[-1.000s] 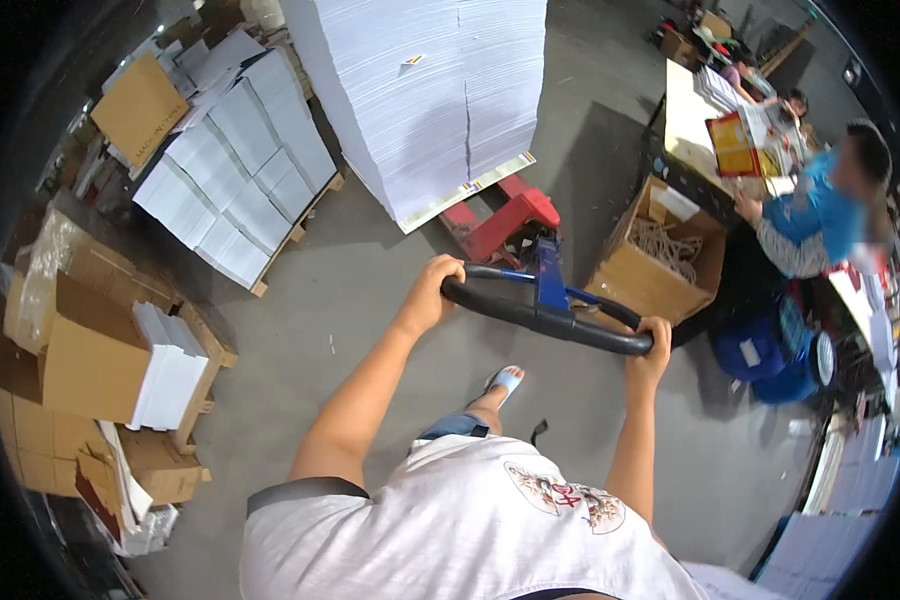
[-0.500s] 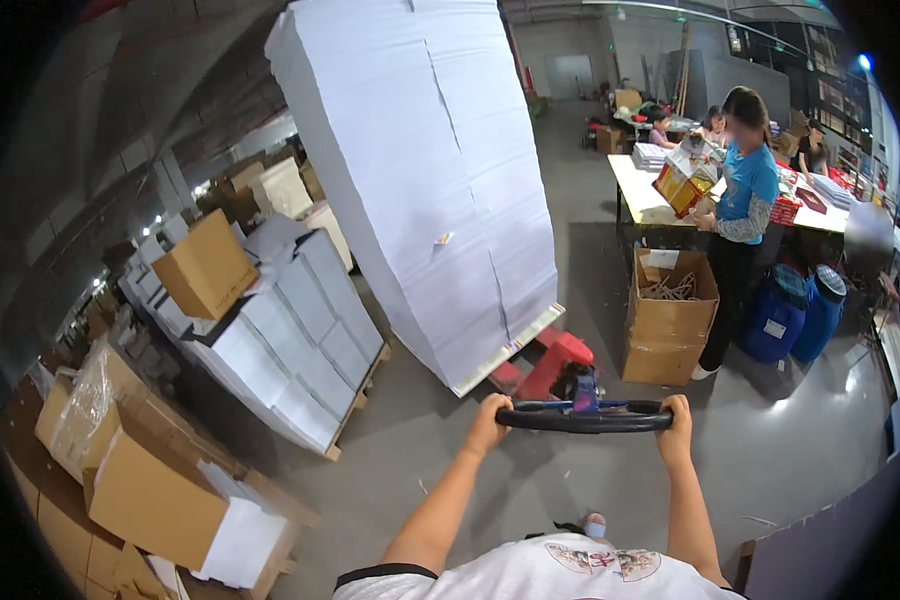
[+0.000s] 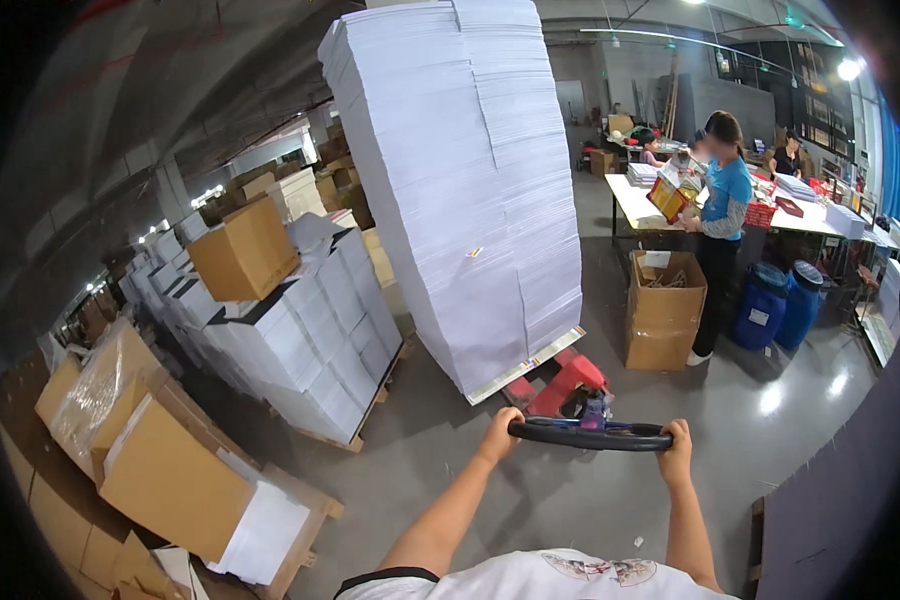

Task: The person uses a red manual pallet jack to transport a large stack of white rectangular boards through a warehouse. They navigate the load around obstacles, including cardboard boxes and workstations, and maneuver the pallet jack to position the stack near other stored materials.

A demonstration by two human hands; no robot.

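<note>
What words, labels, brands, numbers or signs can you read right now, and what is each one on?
None can be read in this view.
Tall paper stack: small coloured tag, too small to read.
White shirt: printed design, no legible wording.
Left-hand blue barrel: white label, too small.
Red-and-yellow package: any print too small or blurred.

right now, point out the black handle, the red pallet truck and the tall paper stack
Black handle (image 3: 590, 438), head view: middle of its curved bar.
Red pallet truck (image 3: 576, 376), head view: its red body.
Tall paper stack (image 3: 467, 200), head view: middle of its near side.
</note>
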